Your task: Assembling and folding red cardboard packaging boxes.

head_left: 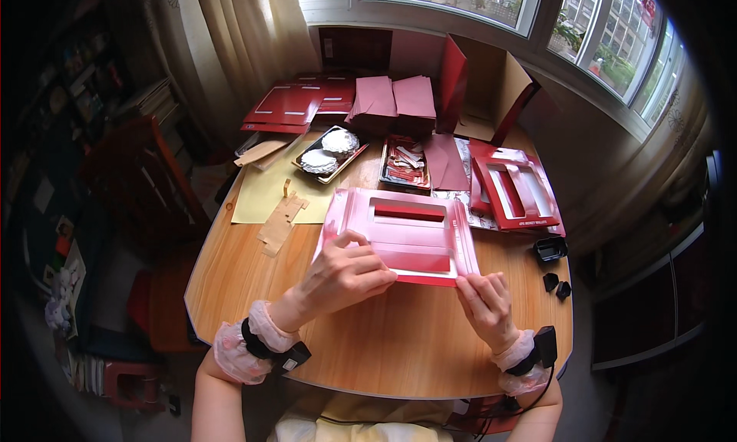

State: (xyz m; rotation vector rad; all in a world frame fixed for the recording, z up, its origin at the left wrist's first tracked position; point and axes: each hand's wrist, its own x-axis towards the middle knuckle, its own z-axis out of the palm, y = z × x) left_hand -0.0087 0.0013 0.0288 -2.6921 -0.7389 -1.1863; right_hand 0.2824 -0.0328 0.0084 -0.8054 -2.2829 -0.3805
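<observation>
A glossy red cardboard box blank (407, 225) with a rectangular window cut in it lies flat on the wooden table (384, 342) in front of me. My left hand (345, 273) rests on its near left part, fingers curled over the folded front edge. My right hand (484, 300) pinches the near right corner of the same blank. Both wrists wear frilly pink cuffs and black bands.
A folded red window box (516, 192) lies to the right. Behind are stacks of pink sheets (393, 100), flat red blanks (295, 104), a tray with silver foil cups (328, 152), a tray of small red packets (405, 162), tan card pieces (280, 219) and small black objects (551, 250).
</observation>
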